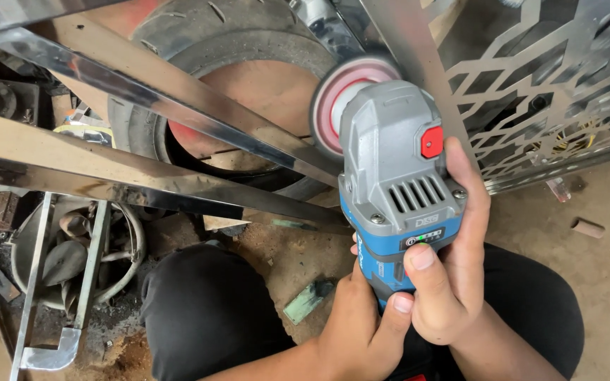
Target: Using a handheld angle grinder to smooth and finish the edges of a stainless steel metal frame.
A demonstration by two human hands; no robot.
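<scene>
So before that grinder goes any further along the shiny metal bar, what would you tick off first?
1. Both hands on the tool: ok. The left hand wraps the blue handle and the right hand grips the body of the angle grinder.
2. Disc at the metal: ok. The pink disc sits against the polished steel bar.
3. Gloves: not ok, both hands are bare.
4. Disc guard: cannot tell, none shows from this angle.
5. Knees clear: ok, the black trousers lie below the disc.
6. Bar held firm: cannot tell, no clamp is in view.

crossing steel bars (142, 169) and a tyre (178, 42) crowd the left; bare floor (601, 268) lies open at right
</scene>
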